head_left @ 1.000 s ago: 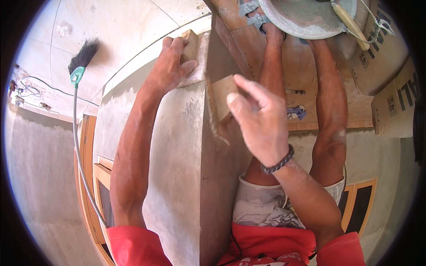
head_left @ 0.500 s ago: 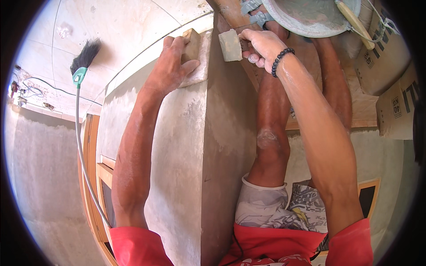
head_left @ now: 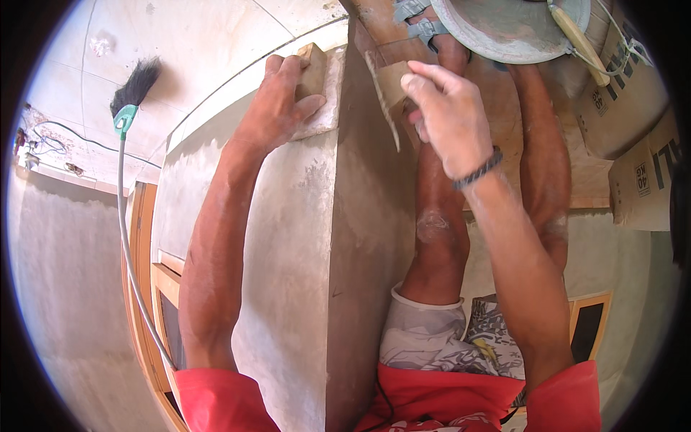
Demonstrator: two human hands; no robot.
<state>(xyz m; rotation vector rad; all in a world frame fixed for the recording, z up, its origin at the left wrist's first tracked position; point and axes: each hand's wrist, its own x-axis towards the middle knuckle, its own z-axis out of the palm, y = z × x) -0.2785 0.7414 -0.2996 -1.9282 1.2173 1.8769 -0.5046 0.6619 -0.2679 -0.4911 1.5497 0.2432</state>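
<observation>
My left hand (head_left: pixel 277 108) is closed round a wooden block (head_left: pixel 311 75). The block rests on a pale, plaster-smeared slab (head_left: pixel 325 108) against the wall's top, close to its corner. On the other side of the corner, my right hand (head_left: pixel 453 115) pinches a small tan block-like piece (head_left: pixel 392 83) between thumb and fingers. A thin, rough-edged strip (head_left: pixel 385 108), seen edge-on, lies along that piece's left side near the grey plastered wall (head_left: pixel 367 194). Whether strip and piece are one tool I cannot tell.
A wide grey basin (head_left: pixel 497 50) with a wooden handle (head_left: pixel 579 47) across its rim stands at the far right. Brown sacks (head_left: pixel 644 173) lie beside it. My legs (head_left: pixel 443 252) are right of the wall. A broom (head_left: pixel 137 90) with black bristles is at left.
My right hand has come slightly nearer and turned at the wrist, so its piece now shows partly edge-on, closer to the wall. My left hand stays on the wooden block.
</observation>
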